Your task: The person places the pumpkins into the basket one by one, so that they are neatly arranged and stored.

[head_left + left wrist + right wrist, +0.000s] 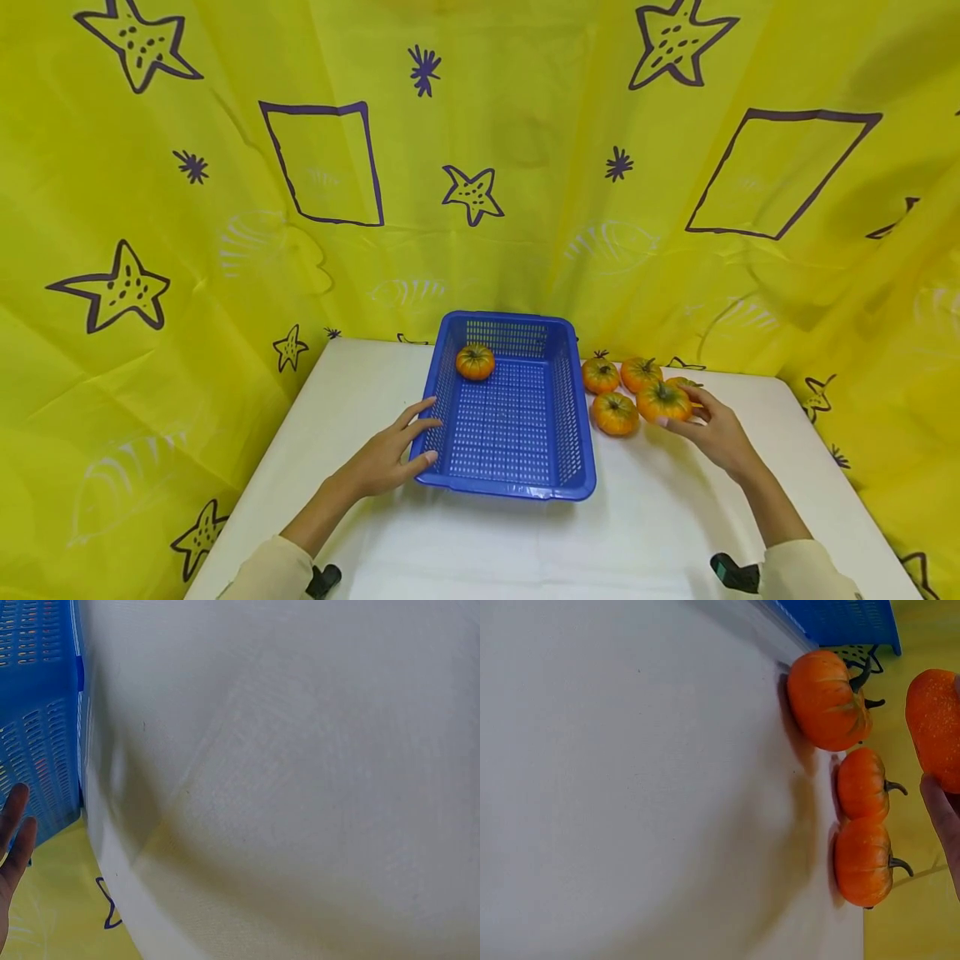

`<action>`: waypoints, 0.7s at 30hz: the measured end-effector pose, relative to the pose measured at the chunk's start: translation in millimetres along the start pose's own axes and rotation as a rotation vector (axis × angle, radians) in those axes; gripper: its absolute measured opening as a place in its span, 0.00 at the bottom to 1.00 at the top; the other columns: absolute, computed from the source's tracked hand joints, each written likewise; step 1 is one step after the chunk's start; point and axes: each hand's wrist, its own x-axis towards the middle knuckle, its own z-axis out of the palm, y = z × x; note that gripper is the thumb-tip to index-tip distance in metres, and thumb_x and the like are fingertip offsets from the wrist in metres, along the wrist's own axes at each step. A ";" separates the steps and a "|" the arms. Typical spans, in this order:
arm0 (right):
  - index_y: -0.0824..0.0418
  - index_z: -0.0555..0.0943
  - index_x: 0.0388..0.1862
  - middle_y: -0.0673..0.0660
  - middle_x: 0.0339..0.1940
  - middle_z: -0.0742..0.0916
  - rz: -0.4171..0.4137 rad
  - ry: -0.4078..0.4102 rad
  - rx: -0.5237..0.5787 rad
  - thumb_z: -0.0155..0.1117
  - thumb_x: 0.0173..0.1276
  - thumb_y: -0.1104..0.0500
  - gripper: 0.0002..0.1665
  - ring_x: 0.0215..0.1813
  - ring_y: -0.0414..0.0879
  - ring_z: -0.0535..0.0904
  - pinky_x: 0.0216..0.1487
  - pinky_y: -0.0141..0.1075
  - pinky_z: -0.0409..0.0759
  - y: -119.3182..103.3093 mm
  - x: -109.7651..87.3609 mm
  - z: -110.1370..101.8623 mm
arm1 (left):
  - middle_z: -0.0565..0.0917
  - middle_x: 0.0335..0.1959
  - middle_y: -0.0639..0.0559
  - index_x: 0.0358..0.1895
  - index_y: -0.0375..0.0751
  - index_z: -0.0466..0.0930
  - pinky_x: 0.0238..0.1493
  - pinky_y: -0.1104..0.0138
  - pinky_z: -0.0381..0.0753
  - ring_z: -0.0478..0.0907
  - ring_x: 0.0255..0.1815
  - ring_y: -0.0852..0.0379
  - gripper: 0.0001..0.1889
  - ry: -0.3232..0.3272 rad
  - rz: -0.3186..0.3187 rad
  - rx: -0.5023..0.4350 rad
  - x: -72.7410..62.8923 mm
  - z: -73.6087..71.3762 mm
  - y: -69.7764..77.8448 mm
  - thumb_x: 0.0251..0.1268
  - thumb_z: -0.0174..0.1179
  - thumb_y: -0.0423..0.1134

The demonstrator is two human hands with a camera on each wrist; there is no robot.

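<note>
A small orange pumpkin (663, 402) with a green-streaked top is in my right hand (716, 433), thumb and fingers gripping its right side. In the right wrist view this held pumpkin (934, 731) is raised off the table, cut by the frame edge. My left hand (390, 454) is at the left rim of a blue plastic basket (573, 417), with fingers spread and fairly straight over the edge. Inside the basket, another pumpkin (475, 362) sits in the far left corner.
Several more pumpkins (615, 414) stand close to the basket's right side, one partly hidden behind the held one. A white-covered table (480, 542) lies under everything. Yellow patterned curtain (525, 167) encloses the back and both sides.
</note>
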 end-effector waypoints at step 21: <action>0.64 0.58 0.79 0.72 0.73 0.70 -0.063 -0.028 0.043 0.70 0.68 0.51 0.48 0.70 0.72 0.70 0.51 0.23 0.77 -37.9 13.0 4.9 | 0.54 0.82 0.55 0.70 0.49 0.73 0.61 0.38 0.77 0.65 0.75 0.35 0.28 0.002 0.001 -0.008 0.1 2.4 -1.4 0.70 0.58 0.53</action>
